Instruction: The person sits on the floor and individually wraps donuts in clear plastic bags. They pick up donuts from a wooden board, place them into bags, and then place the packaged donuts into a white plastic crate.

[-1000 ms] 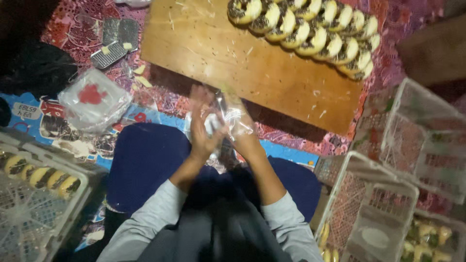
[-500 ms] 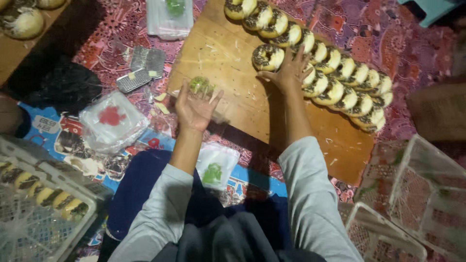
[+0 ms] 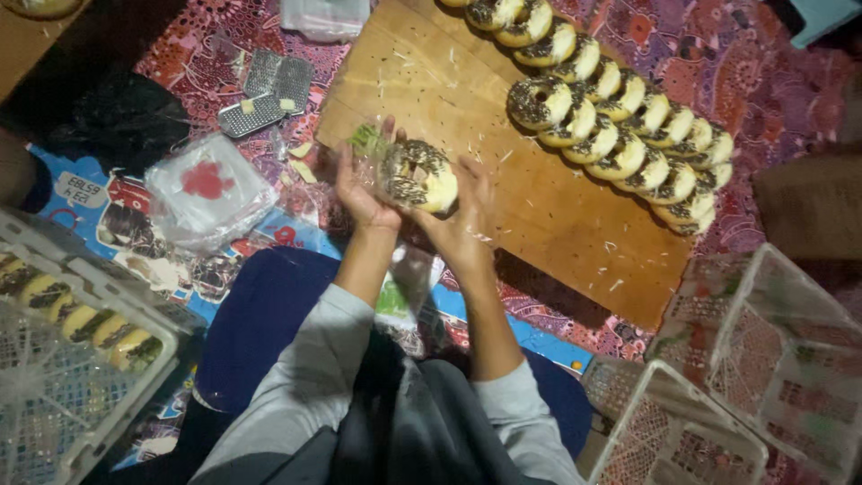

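I hold a clear plastic bag [image 3: 377, 157] in my left hand [image 3: 362, 193], fingers curled around its edge, it seems to keep the mouth spread. My right hand [image 3: 462, 216] grips a chocolate-sprinkled doughnut [image 3: 418, 175] at the bag's opening, the fingers closed under its lower side and the thumb hidden. The doughnut sits between both hands, above the near edge of the wooden board [image 3: 449, 99], where a row of doughnuts [image 3: 620, 117] lies within easy reach.

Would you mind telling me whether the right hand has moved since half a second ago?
Yes. The right hand has left the doughnut row on the wooden board and come back toward the near edge, holding a doughnut.
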